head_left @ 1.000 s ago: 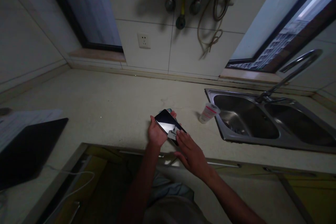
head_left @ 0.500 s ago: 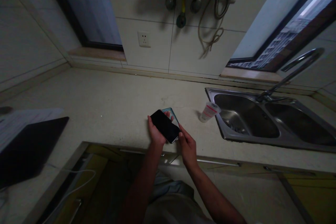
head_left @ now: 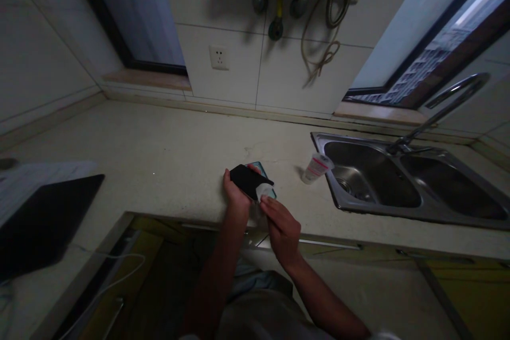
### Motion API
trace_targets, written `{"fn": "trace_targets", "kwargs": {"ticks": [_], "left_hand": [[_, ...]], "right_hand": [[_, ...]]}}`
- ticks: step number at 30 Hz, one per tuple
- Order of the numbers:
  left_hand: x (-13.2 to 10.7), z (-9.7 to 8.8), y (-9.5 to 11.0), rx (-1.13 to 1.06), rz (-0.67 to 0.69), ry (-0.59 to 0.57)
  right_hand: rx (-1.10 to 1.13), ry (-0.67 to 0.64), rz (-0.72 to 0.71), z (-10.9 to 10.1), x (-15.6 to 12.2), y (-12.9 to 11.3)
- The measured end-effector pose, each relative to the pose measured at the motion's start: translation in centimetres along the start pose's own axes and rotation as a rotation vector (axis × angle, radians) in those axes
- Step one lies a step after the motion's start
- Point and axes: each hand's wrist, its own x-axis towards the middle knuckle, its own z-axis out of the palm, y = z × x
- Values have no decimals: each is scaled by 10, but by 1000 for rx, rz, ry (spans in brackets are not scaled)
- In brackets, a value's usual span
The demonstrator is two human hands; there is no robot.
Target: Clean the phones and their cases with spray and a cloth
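Head view. Surface: pale stone countertop (head_left: 159, 133), speckled and lightly cracked, edged by a low tile upstand. Room: tiled wall (head_left: 235, 90) with a two-socket outlet (head_left: 219, 57) and, above it, capped pipes (head_left: 275, 28) and looped hoses (head_left: 319, 26); window (head_left: 434, 53) at upper right showing apartment blocks; dark-framed opening (head_left: 135, 10) at upper left. On the counter, right: stainless double sink (head_left: 370, 180) with arched faucet (head_left: 442, 106); plastic cup (head_left: 316, 168) lying on its side just beside the sink rim. On the counter, left: dark laptop (head_left: 43, 223) over papers (head_left: 40, 186), with a white cable (head_left: 107, 271) trailing off the edge. Central item: black phone (head_left: 247, 180), held above the counter near its front edge, tilted, long axis running roughly left to right and sloping down to the right, with a teal case (head_left: 263, 168) showing behind it. Left hand (head_left: 236, 196): curled around the phone's underside, holding it. Right hand (head_left: 282, 231): fingers narrowly closed, tips on a translucent tab (head_left: 263, 191) at the phone's edge; whether the tab is pinched cannot be told.
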Motion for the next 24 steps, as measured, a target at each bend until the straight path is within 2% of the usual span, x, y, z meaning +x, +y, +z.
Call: {"fn": "trace_targets", "kwargs": {"ticks": [3, 6, 8, 10, 15, 17, 21, 24], "left_hand": [[0, -1, -1, 19, -15, 9], [-1, -2, -2, 64, -18, 40], [-3, -3, -2, 73, -21, 77], [-3, -2, -1, 69, -30, 117], [1, -2, 0, 128, -66, 211], [2, -3, -2, 136, -81, 227], [3, -7, -6, 106, -124, 247], [1, -10, -8, 132, -105, 188]], "right_hand": [[-31, -71, -177, -3, 12, -1], [-50, -19, -261, -8, 31, 4], [-82, 29, -272, -12, 41, 8], [-106, 20, -266, -14, 45, 10], [-33, -147, -401, -13, 44, 13], [-20, -153, -421, -14, 47, 15], [-38, -92, -343, -19, 55, 14], [-17, -128, -387, -21, 55, 9]]}}
